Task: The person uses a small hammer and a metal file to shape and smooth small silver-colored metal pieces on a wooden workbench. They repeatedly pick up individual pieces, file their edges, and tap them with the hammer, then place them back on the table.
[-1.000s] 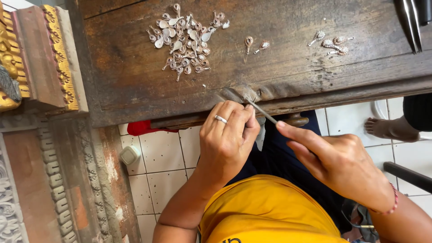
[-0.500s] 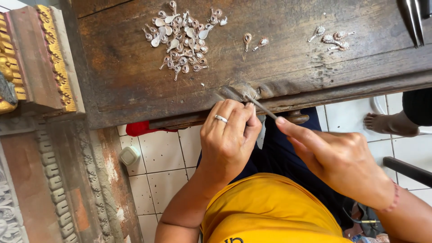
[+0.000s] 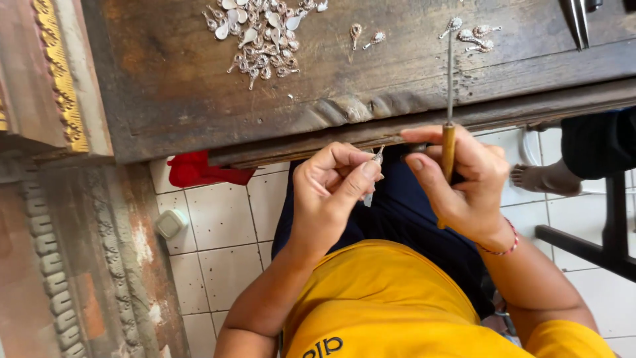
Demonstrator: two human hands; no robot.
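Both hands have drawn back from the worn notch at the worktop's edge since the earlier views, and the right hand (image 3: 464,179) now carries its tool upright rather than slanted against the wood. Largest in view is the dark wooden worktop (image 3: 165,86), filling the 12 o'clock half of the picture, with carved, gilded woodwork (image 3: 59,73) at 9 o'clock and a white tiled floor (image 3: 218,238) below it. Next comes the person's yellow shirt (image 3: 391,305) at 6 o'clock, and another person's bare foot (image 3: 543,178) at 3 o'clock. A heap of small silver pieces (image 3: 262,30) lies on the worktop at 11 o'clock, with a few loose ones (image 3: 478,36) at 1 o'clock. The tool (image 3: 450,86), a thin metal rod in a wooden handle, has its long axis running 12 to 6 o'clock, tip over the worktop; the right grip is closed round the handle. The left hand (image 3: 331,192) pinches a tiny silver piece (image 3: 378,157) between thumb and fingertips, a narrow closed grip, held just off the worktop's edge. That piece lies at about 9 o'clock from the tool handle, near it but apart, and the left hand alone touches it; the tool's tip points away from it, toward 12 o'clock.
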